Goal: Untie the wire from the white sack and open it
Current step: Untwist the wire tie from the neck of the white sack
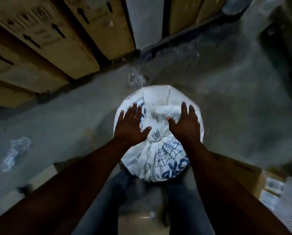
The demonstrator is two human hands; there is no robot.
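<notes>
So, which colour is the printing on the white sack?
Dark blue print on the white sack, seen in the head view.

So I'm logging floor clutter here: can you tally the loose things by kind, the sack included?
White sack: 1
Crumpled clear plastic pieces: 2
Total: 3

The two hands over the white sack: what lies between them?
In the head view, the gathered, tied neck of the white sack lies between the left hand and the right hand. Both hands are spread open. The wire itself is too blurred to make out.
</notes>
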